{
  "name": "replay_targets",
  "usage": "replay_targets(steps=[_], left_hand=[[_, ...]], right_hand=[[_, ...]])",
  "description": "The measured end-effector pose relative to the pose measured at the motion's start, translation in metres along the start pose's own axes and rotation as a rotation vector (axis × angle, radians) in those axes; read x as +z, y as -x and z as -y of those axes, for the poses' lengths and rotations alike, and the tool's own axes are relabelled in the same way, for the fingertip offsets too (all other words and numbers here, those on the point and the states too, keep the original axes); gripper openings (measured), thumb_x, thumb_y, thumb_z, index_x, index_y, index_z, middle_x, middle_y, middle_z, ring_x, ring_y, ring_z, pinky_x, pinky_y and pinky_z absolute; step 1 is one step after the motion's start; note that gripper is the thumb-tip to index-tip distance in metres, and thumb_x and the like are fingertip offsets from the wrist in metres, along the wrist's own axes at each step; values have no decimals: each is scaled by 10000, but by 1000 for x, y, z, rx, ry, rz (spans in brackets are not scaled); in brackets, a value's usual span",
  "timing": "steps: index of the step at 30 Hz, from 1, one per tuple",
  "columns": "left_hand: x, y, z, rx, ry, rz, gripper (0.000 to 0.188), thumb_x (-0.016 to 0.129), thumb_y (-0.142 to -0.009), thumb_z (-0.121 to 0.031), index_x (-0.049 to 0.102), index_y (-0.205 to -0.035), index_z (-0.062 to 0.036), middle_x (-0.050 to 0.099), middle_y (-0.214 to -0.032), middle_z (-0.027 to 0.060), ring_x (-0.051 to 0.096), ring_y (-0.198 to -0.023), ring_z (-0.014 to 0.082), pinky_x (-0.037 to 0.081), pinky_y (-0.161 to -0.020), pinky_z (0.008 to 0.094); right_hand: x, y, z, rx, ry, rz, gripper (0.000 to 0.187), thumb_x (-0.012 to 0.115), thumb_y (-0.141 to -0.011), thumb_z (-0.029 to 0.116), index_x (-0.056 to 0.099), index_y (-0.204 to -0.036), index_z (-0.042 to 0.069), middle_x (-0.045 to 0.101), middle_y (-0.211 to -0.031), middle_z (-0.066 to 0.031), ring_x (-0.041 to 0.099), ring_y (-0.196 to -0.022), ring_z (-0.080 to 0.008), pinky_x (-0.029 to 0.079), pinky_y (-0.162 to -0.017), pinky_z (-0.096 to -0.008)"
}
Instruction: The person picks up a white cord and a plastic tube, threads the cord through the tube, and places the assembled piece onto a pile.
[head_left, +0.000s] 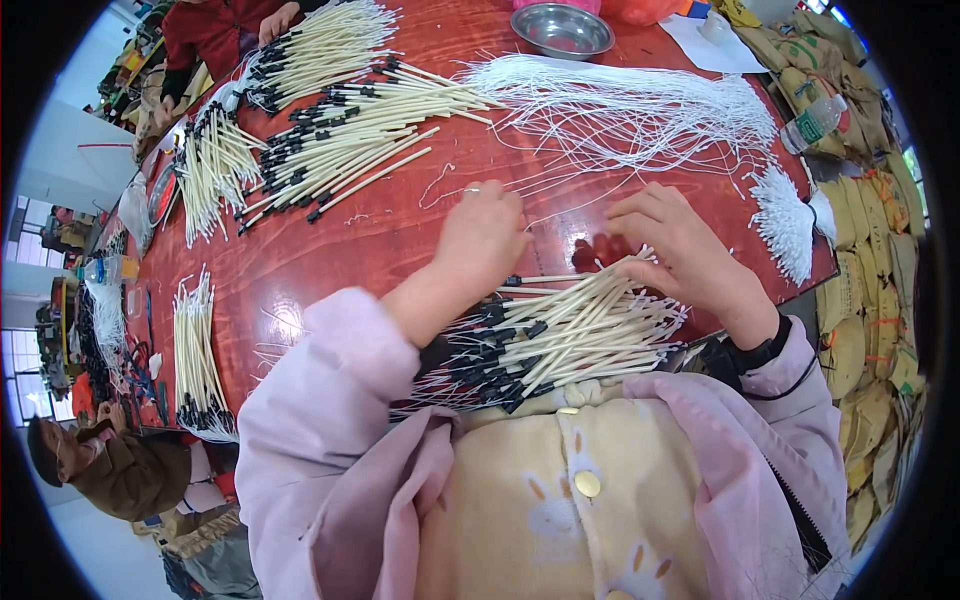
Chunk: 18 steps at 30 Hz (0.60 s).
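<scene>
My left hand (480, 240) is closed over the middle of the red table, its fingertips at a thin white string (565, 208) that trails off to the right. To its right, my right hand (675, 250) has its thumb and fingers apart, with nothing visible between them. Below the right hand, near my body, lies a heap of pale sticks (570, 335) with black pieces at their left ends and white strings. The right thumb is right by the white tips of this heap. Farther off spreads a large tangle of white strings (630, 110), whose thick white ends (785, 225) bunch at the right edge.
More pale sticks with black ends (350, 130) lie at the far left, and a smaller bundle (197, 350) at the near left. A metal bowl (562, 30) stands at the back. A plastic bottle (815, 123) is beside stacked sacks (865, 250). Other people sit along the table.
</scene>
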<state>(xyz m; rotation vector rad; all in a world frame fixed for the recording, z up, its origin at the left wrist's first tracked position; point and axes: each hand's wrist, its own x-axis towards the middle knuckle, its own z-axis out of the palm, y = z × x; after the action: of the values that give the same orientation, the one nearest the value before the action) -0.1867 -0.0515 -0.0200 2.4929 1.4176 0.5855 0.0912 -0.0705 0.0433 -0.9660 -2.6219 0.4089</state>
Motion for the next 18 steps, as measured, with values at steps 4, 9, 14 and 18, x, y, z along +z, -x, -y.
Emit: replay_targets(steps=[4, 9, 14, 18], left_hand=[[34, -17, -3, 37, -117, 66, 105, 650, -836, -65, 622, -917, -5, 622, -990, 188, 609, -979, 382, 512, -846, 481], [19, 5, 9, 148, -78, 121, 143, 584, -839, -18, 577, -978, 15, 609, -993, 208, 606, -974, 394, 509, -847, 479], [-18, 47, 36, 14, -9, 274, 140, 563, -898, -41, 520, -1020, 12, 586, -995, 219, 591, -942, 420, 493, -811, 489], [-32, 61, 47, 33, -16, 284, 126, 557, -935, -59, 515, -1029, 12, 578, -996, 227, 589, -937, 422, 484, -810, 495]], right_hand=[[4, -4, -11, 42, -46, -1, 426, 771, -822, 216, 659, -1194, 41, 629, -1225, -106, 548, -1143, -320, 418, -1029, -444], [16, -8, -32, 70, -32, 2, 442, 750, -847, 187, 647, -1248, 32, 620, -1255, -112, 540, -1166, -329, 419, -1043, -439], [31, -11, -51, 110, -4, -18, 498, 724, -873, 162, 616, -1338, 20, 583, -1380, -126, 523, -1209, -329, 409, -1068, -435], [43, -18, -51, 108, 61, 22, 538, 707, -890, 197, 591, -1376, -3, 546, -1457, -132, 505, -1241, -334, 397, -1092, -437]])
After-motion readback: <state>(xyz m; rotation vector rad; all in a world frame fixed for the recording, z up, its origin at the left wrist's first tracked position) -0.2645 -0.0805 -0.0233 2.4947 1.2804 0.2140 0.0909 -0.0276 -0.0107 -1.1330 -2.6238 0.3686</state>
